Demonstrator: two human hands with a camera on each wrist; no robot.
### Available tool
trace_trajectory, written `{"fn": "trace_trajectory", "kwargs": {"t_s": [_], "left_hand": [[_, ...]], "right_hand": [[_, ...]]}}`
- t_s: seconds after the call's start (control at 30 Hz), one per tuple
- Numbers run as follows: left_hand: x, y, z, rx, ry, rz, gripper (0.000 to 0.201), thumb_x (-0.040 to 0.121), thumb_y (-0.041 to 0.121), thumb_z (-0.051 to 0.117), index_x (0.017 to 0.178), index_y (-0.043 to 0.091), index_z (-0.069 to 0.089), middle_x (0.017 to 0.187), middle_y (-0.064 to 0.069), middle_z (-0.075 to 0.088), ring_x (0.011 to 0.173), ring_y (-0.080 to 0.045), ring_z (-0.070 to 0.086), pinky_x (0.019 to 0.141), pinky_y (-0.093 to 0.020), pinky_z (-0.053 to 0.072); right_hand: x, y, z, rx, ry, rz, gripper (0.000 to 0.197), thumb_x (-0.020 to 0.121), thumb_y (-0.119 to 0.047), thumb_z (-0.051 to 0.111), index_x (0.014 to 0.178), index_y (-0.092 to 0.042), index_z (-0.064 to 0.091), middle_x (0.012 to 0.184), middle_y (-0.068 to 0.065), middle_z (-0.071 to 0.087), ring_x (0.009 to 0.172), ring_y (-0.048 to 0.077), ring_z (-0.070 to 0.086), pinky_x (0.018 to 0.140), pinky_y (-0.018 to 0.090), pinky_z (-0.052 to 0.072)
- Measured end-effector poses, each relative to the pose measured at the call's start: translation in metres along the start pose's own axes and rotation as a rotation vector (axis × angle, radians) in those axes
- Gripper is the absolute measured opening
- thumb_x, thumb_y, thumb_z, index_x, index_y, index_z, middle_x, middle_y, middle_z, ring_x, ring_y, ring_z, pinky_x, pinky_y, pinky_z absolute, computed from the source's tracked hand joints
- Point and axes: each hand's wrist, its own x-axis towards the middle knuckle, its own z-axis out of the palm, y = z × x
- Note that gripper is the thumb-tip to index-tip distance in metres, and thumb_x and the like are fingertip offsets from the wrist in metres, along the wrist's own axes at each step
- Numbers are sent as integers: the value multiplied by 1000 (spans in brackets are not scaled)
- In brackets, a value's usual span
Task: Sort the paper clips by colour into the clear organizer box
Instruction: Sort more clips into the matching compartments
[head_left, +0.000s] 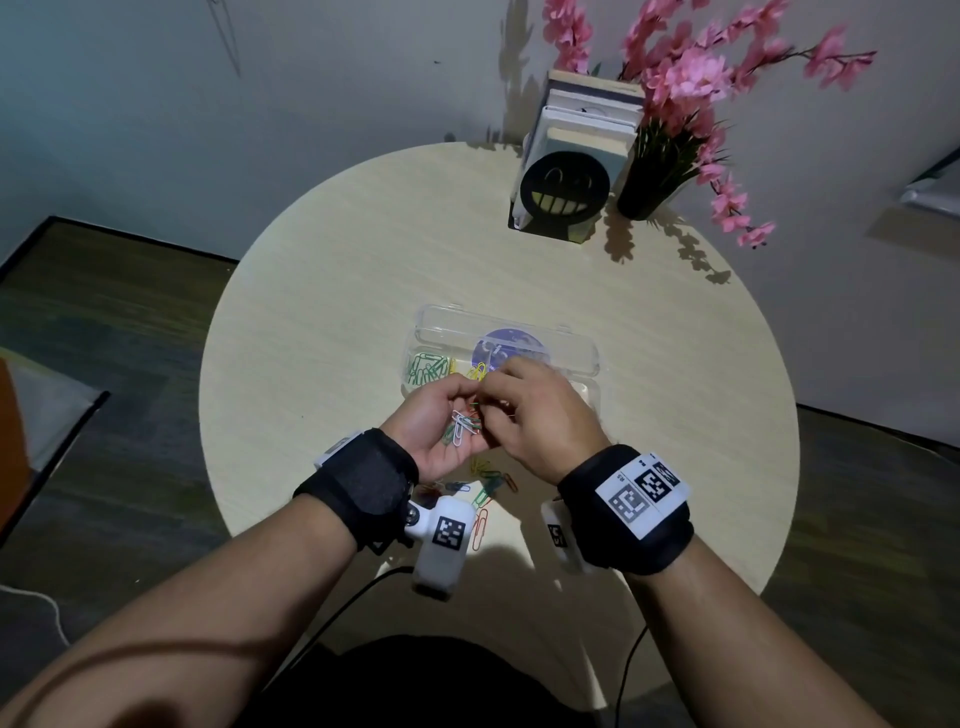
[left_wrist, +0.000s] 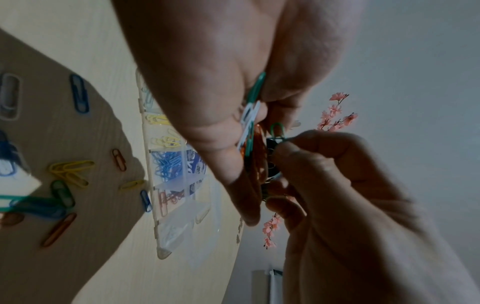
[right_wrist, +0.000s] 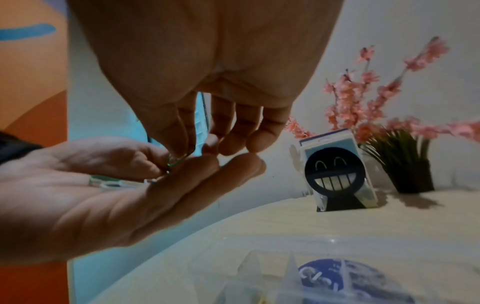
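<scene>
My left hand (head_left: 441, 421) is palm up above the table, cupping a small bunch of paper clips (head_left: 464, 425), white, green and orange. My right hand (head_left: 524, 410) reaches into that palm and pinches a green clip (left_wrist: 277, 131) (right_wrist: 179, 160) between thumb and forefinger. Just beyond both hands lies the clear organizer box (head_left: 584, 358) with its lid open; green clips (head_left: 428, 368) fill its left compartment and yellow clips (head_left: 477, 371) the one beside it. In the left wrist view blue clips (left_wrist: 166, 162) fill another compartment. More loose clips (head_left: 488, 480) lie on the table below my hands.
The round pale wooden table (head_left: 337, 291) carries a black smiley bookend (head_left: 563, 195) with books and a dark vase of pink flowers (head_left: 649, 192) at the back right. Cables hang at the near edge. Dark floor surrounds the table.
</scene>
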Motion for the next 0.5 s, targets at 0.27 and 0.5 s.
{"fn": "trace_trajectory", "kwargs": {"t_s": [0.27,0.5], "left_hand": [[1,1,-1,-31,-17,3,38,97,21,35,99,-7,60,93,-22,66,78,-31,71,77,-45,57],[4,1,-4,11,-6,10,49,96,29,30,111,-5,62,90,-16,65,80,-21,56,75,-32,46]], "right_hand": [[-3,4,-11,312,138,187,18,82,-5,58,86,-20,66,78,-1,67,74,16,59,71,30,50],[-5,-4,-1,-39,-162,69,20,85,-17,58,100,-14,70,118,-1,62,107,20,57,89,35,48]]}}
